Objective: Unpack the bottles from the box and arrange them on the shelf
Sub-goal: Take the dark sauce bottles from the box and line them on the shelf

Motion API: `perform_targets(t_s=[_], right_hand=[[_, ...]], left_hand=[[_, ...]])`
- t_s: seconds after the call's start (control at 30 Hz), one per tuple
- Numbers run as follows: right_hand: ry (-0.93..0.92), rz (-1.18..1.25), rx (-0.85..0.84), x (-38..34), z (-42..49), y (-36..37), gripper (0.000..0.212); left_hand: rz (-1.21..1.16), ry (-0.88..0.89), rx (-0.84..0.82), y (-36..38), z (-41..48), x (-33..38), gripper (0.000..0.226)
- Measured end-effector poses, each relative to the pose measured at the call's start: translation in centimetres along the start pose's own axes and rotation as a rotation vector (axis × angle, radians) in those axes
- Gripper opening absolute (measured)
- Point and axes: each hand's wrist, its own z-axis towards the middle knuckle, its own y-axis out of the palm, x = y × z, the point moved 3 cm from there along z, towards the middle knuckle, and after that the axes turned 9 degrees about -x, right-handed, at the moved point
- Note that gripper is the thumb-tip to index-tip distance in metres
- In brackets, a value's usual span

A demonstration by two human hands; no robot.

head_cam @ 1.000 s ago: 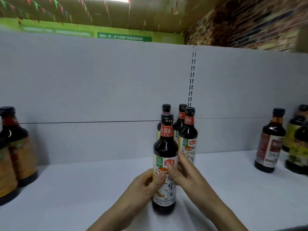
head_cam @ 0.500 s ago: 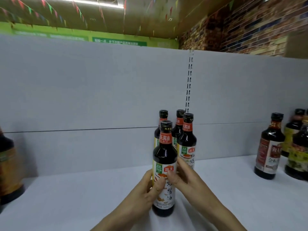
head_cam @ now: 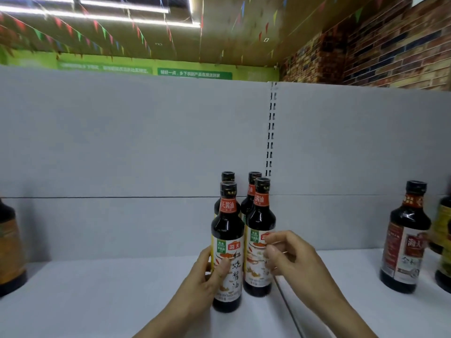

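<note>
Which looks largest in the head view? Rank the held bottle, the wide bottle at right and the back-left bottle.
Tied first: held bottle and wide bottle. One is taller, one broader, and the held one is nearer.
Last: back-left bottle, mostly hidden.

Four dark sauce bottles [head_cam: 260, 223] stand clustered on a white shelf [head_cam: 97, 301]. The left hand [head_cam: 202, 276] grips the front bottle [head_cam: 228, 230]; the right hand [head_cam: 292, 264] hovers alongside, fingers loosely curled.

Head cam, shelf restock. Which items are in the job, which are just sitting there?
Job: front-left bottle, gripped by left hand; front-right bottle; rear-left bottle; rear-right bottle; right hand, loosely curled; shelf.
Idle: red-label bottle at right; yellow-label bottle beside it; orange-label bottle at left.
</note>
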Motion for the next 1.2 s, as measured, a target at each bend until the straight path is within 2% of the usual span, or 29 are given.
perform_targets(t_s=[0.13,0.33,0.43,0.57,0.77,1.0,1.2], right_hand=[[-0.002,-0.038,0.038,1.1,1.0,-1.6,0.009],[0.046,-0.144,-0.079,2.2,2.5,-0.9,0.050],[0.055,-0.162,-0.147,2.4,3.1,-0.1,0.060],[0.041,-0.153,-0.198,2.7,3.5,0.7,0.056],[0.052,-0.053,-0.244,2.8,3.8,1.1,0.044],[0.014,-0.026,-0.134,3.8,3.7,1.6,0.047],[-0.005,-0.058,-0.081,4.4,3.8,1.9,0.050]], left_hand=[[-0.005,0.008,0.060,0.8,0.3,0.6,0.041],[0.007,0.029,0.094,1.1,0.9,0.6,0.045],[-0.005,0.058,0.098,1.4,1.1,0.7,0.047],[-0.053,0.086,0.090,1.7,1.7,0.5,0.039],[-0.039,0.109,0.081,1.4,2.3,0.0,0.054],[-0.003,0.132,0.091,1.7,2.0,-1.0,0.043],[0.067,0.149,0.110,1.3,2.4,-1.6,0.046]])
